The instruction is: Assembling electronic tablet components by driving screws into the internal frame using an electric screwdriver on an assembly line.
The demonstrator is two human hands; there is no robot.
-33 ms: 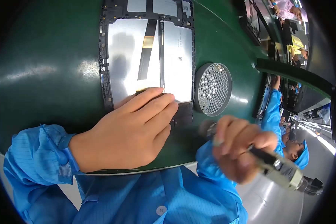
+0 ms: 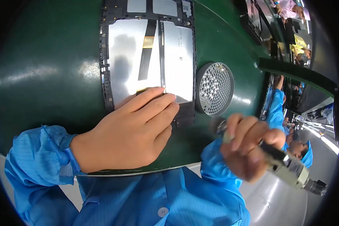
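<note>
A tablet-like device frame [image 2: 179, 64] lies on the green work surface, its back off, showing silver metal, black edging and dark ribbon cables [image 2: 148, 52]. My left hand [image 2: 128, 132] rests flat across the frame's near end, fingers stretched out over the cable ends; what lies under the palm is hidden. To the right, raised off the surface, my right hand [image 2: 248, 147] is wrapped round an electric screwdriver [image 2: 290, 169] with a pale grey-green body. Its bit end points left and is smeared by motion.
A round grey dish [image 2: 215, 89] with a dimpled inside stands right of the frame. A dark green bar [image 2: 297, 71] crosses the right side. Beyond it, a co-worker in blue [image 2: 277, 103] reaches toward another device, and more people are further off.
My right hand has shifted slightly to the right with the screwdriver. My left hand and the device frame look almost the same.
</note>
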